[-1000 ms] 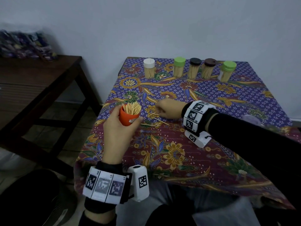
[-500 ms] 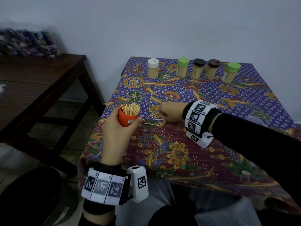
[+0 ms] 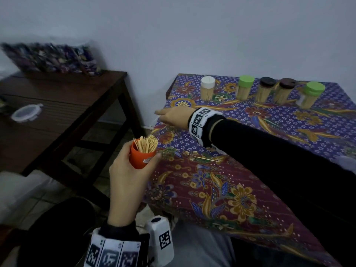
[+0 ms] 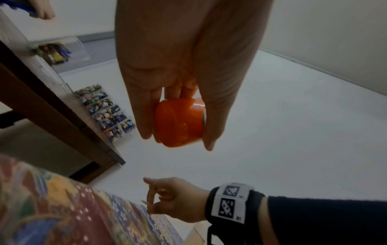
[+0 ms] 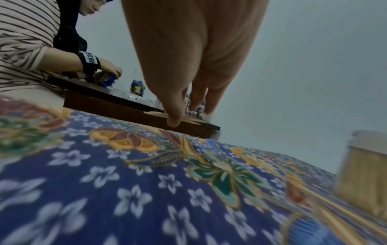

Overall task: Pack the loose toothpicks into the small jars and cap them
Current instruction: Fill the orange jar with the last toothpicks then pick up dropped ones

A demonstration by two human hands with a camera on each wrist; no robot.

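Note:
My left hand [image 3: 123, 170] grips an uncapped orange jar [image 3: 143, 158] packed with toothpicks [image 3: 146, 144], held off the table's left edge. The left wrist view shows the jar [image 4: 180, 122] from its base, between thumb and fingers. My right hand [image 3: 164, 115] reaches to the far left edge of the batik tablecloth [image 3: 221, 189]. There its thumb and fingers pinch a few toothpicks [image 5: 155, 113]. One loose toothpick [image 3: 205, 158] lies on the cloth under my right forearm.
Several capped jars full of toothpicks stand along the back edge: white [image 3: 207, 90], green [image 3: 245, 89], two dark [image 3: 265, 91], green [image 3: 310, 95]. A dark wooden table [image 3: 57, 105] stands left, bearing a clear lid [image 3: 27, 112] and packets [image 3: 52, 58]. Another person [image 5: 31, 54] sits there.
My right hand has left the loose toothpicks at the cloth's middle and moved to the far left edge. The head view has swung left. My left hand keeps the orange jar.

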